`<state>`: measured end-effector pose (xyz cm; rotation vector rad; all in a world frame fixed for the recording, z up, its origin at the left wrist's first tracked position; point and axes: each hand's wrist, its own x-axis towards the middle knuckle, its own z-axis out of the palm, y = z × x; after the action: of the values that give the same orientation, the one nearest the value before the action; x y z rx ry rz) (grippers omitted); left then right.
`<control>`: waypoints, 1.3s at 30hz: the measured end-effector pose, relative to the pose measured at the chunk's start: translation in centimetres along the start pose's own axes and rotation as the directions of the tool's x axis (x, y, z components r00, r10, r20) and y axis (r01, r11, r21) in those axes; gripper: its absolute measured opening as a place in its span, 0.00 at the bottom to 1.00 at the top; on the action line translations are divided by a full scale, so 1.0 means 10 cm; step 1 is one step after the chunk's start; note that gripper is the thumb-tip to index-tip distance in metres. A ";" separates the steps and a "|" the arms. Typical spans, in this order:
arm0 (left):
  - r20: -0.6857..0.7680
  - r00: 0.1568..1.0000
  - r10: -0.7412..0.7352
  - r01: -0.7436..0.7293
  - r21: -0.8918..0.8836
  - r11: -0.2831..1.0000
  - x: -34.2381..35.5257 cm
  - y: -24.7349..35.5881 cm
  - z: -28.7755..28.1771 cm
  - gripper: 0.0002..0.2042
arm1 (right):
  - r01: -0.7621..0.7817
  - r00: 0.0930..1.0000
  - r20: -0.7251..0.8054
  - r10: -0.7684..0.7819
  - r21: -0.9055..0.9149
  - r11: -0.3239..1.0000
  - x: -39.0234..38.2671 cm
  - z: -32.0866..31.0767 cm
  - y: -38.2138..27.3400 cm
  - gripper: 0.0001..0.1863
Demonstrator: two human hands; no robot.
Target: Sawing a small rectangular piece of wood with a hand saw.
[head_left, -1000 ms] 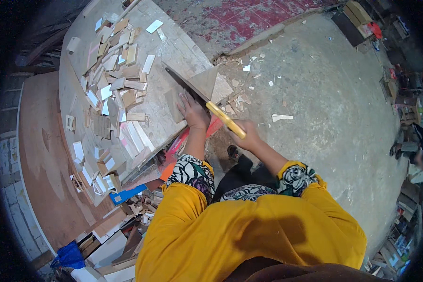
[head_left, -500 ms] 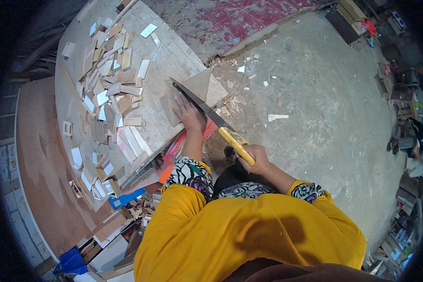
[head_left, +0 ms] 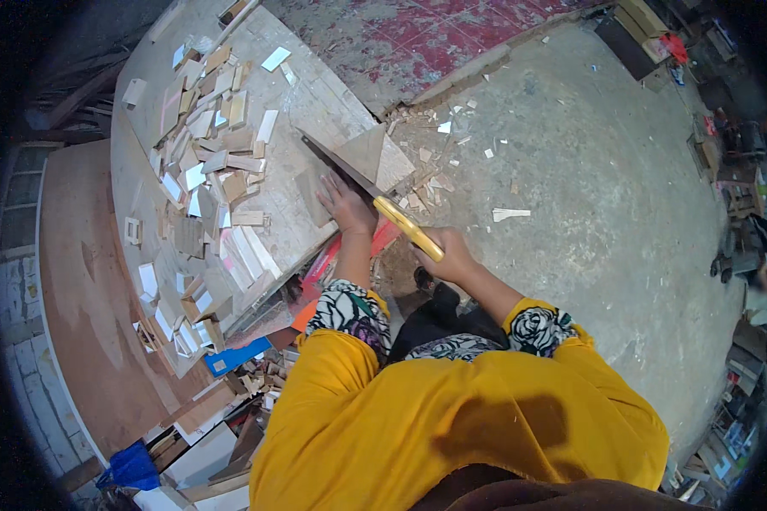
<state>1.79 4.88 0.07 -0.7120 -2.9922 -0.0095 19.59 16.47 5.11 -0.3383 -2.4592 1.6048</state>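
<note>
My right hand [head_left: 448, 255] is wrapped round the yellow handle of a handsaw [head_left: 407, 228]. Its dark blade slants up and left across a thin, flat board [head_left: 363, 153] near the table's corner. Fingers spread, my left hand [head_left: 349, 211] presses flat on the board's left part, close beside the blade. The blade hides part of the board, and whether its teeth are in a cut is too small to tell. Under the board is the pale worktable [head_left: 307, 102].
Many small wood offcuts [head_left: 217, 162] are heaped on the table's left side. Pale strips [head_left: 247, 251] lie near its front edge. A brown wooden panel [head_left: 81, 281] stands farther left. Scraps [head_left: 510, 214] dot the concrete floor [head_left: 605, 213] at right. A blue box [head_left: 237, 356] sits below the table edge.
My right hand has pushed the saw forward and to the left, so its handle is nearer the board. My left hand stays on the board. The whole view has shifted slightly.
</note>
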 end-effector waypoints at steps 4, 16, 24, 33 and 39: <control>-0.015 1.000 -0.021 0.021 0.030 0.999 -0.04 -0.12 0.14 0.39 | -0.001 0.999 0.036 0.000 0.035 0.999 -0.57 -0.19 -0.03 0.07; -0.057 0.997 -0.051 0.036 -0.229 0.973 -0.02 0.00 -0.07 0.36 | 0.007 0.999 0.037 -0.007 -0.011 1.000 -0.12 -0.03 0.08 0.07; 0.027 0.999 -0.018 0.020 -0.081 0.996 0.00 0.02 -0.07 0.38 | 0.021 1.000 0.021 -0.021 0.001 1.000 0.06 -0.03 0.07 0.08; 0.048 0.998 -0.033 0.031 0.044 0.999 0.00 -0.11 0.03 0.39 | -0.002 0.994 0.110 0.003 -0.014 1.000 -0.43 -0.23 -0.05 0.09; 0.046 0.995 -0.086 0.089 -0.063 0.994 -0.02 0.01 -0.04 0.36 | 0.084 0.996 -0.035 -0.085 -0.025 0.996 0.37 0.11 -0.03 0.09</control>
<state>2.01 4.92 0.44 -0.5937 -3.0746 -0.0973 15.69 16.46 5.08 -0.2605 -2.4331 1.5232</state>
